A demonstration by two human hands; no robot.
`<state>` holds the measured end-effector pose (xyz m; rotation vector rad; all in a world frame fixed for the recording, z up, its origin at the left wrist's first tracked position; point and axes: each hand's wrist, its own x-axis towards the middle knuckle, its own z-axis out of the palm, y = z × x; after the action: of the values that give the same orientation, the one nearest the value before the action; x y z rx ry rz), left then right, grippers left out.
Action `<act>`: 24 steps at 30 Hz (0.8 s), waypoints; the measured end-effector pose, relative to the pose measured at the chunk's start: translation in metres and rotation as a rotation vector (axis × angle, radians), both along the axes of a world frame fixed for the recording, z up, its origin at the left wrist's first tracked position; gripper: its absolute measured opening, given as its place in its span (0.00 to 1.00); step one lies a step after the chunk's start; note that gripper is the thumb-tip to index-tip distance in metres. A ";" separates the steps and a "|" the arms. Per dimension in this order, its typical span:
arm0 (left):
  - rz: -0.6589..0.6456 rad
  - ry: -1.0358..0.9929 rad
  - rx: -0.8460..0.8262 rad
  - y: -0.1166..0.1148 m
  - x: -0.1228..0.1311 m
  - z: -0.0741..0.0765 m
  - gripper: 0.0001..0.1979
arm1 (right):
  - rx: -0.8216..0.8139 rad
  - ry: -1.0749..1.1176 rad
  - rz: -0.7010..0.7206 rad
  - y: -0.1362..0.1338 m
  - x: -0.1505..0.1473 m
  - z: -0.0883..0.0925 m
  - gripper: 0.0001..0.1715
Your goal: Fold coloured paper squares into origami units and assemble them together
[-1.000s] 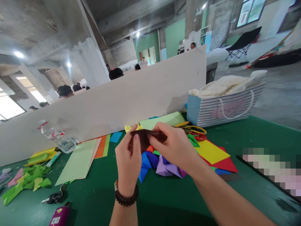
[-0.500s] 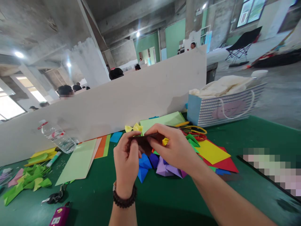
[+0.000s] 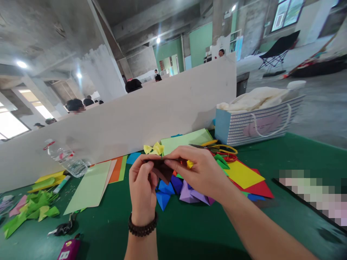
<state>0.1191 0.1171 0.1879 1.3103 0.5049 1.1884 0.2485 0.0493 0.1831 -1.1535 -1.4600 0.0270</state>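
Observation:
Above a green table (image 3: pixel 189 231), my left hand (image 3: pixel 142 191) and my right hand (image 3: pixel 202 173) both pinch a folded piece of dark brown paper (image 3: pixel 162 169). The left hand, with a bead bracelet on its wrist, grips the paper's left end. Fingers of the right hand press along its top edge. Just beneath lie several folded paper shapes, blue (image 3: pixel 164 193) and purple (image 3: pixel 189 193), and a small yellow folded piece (image 3: pixel 154 148) sits behind.
Yellow and red sheets (image 3: pixel 245 177) lie to the right, with scissors (image 3: pixel 217 148) and a striped gift bag (image 3: pixel 257 122) behind. At left are pale green sheets (image 3: pixel 90 186), a plastic bottle (image 3: pixel 66 159), green scraps (image 3: pixel 29 211), keys (image 3: pixel 63 227). A white partition (image 3: pixel 135 115) runs behind.
My hands have drawn closer together and lowered slightly. The brown paper is folded narrower, and more of it is hidden between my fingers.

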 end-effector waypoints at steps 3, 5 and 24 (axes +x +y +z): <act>-0.014 -0.026 -0.031 0.000 0.000 0.001 0.06 | 0.016 0.026 0.042 0.000 -0.001 0.001 0.07; -0.026 -0.033 -0.047 0.000 0.000 0.001 0.06 | 0.022 0.047 0.085 -0.001 -0.001 0.002 0.09; 0.002 -0.008 0.129 -0.003 0.002 -0.002 0.08 | 0.217 -0.176 -0.026 -0.001 0.002 -0.003 0.09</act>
<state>0.1215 0.1138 0.1858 1.4141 0.4292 1.2442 0.2504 0.0485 0.1801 -1.0162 -1.5601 -0.2516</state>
